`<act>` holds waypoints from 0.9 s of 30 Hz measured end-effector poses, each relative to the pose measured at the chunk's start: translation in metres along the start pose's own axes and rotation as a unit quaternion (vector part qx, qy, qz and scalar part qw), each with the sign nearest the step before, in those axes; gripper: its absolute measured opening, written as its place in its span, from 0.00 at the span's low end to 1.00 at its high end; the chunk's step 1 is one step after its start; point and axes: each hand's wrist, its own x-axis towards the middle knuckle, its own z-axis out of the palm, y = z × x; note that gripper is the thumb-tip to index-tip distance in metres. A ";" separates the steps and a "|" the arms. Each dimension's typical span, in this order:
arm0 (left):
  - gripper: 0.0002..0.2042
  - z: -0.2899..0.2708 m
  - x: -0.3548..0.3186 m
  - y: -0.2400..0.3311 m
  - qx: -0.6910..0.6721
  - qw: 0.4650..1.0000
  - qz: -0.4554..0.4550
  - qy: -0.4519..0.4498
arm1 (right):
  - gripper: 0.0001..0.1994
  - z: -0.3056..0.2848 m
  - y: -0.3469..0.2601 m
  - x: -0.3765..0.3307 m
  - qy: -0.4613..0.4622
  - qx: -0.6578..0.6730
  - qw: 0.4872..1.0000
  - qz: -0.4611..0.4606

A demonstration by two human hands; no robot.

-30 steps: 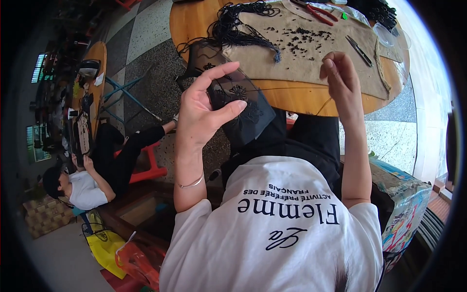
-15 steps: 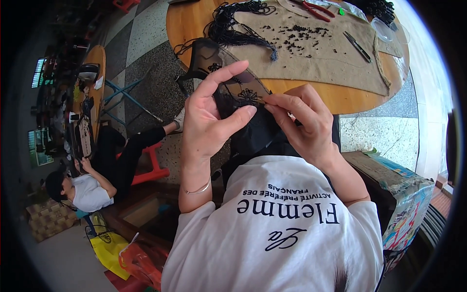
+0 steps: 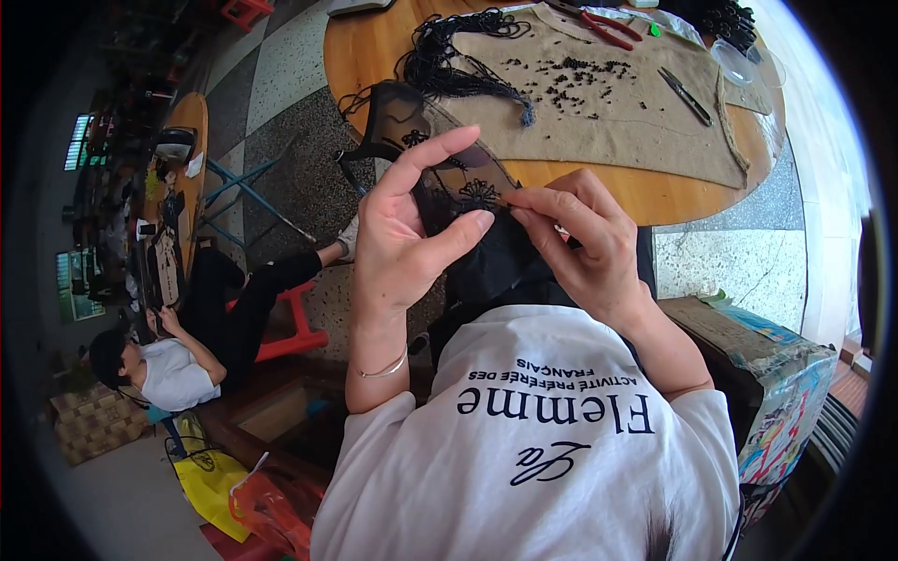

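Round wooden table (image 3: 599, 192) standing on speckled stone flooring, a tan cloth mat (image 3: 608, 112) spread over its far half. Black sheer fabric (image 3: 440, 154) hanging off the table's near edge toward the lap, long axis running from the table's left edge down toward the chest. Left hand (image 3: 407, 238) holding that fabric up, thumb and curled fingers half closed around its edge, index finger stretched out across the top. Right hand (image 3: 585, 238) meeting it just to the right, fingertips pinching tight at the beaded motif (image 3: 479, 194); a needle or thread between them too fine to make out. Both hands touching the fabric, the right one nearer the motif. Lying on the mat: many loose black beads (image 3: 571, 79), uncounted, one bundle of black bead strands (image 3: 458, 56) toward the left edge, one pair of red-handled pliers (image 3: 599, 23) at the far edge, one small pair of snips (image 3: 687, 93) toward the right edge. One other person (image 3: 187, 346) sitting well apart at left.
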 end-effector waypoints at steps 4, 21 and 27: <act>0.26 0.000 0.001 0.000 -0.004 1.000 -0.007 -0.002 | 0.09 0.002 0.000 0.001 0.012 0.026 1.000 0.011; 0.27 0.002 0.002 -0.002 0.037 0.999 -0.020 -0.017 | 0.07 0.001 0.002 0.000 -0.013 0.014 0.999 0.045; 0.30 -0.007 0.012 -0.012 -0.054 0.992 -0.086 -0.070 | 0.02 0.000 0.018 0.002 -0.042 0.134 0.986 0.088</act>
